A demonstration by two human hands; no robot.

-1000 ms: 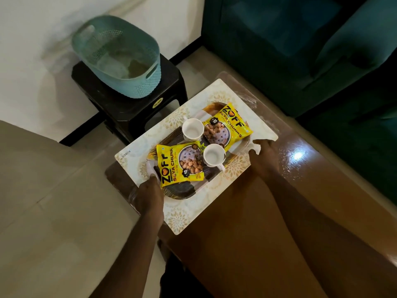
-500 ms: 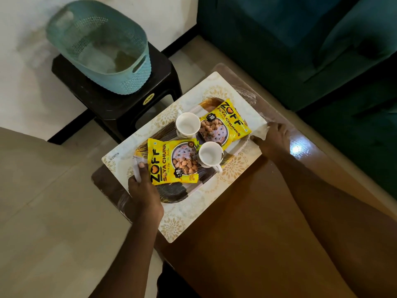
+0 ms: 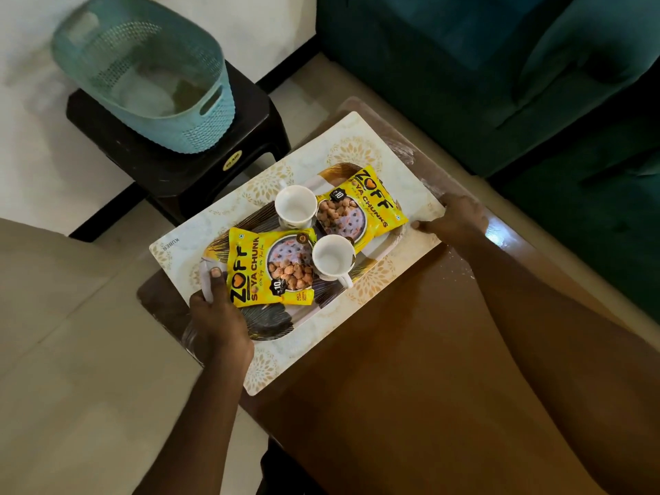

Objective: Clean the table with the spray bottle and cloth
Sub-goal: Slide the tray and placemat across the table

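Moved: L hand (image 3: 218, 316) thumb now up on tray (image 3: 271, 326) rim
L hand: grips tray's left end
R hand (image 3: 455, 219): at tray's opposite end, grip unclear

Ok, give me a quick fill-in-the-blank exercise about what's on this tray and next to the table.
1. The tray carries two white cups and two ____ snack packets.
2. The left hand grips the tray's handle with its ____ on top.
3. The teal basket stands on a black ____.
Missing words: yellow; thumb; stool.
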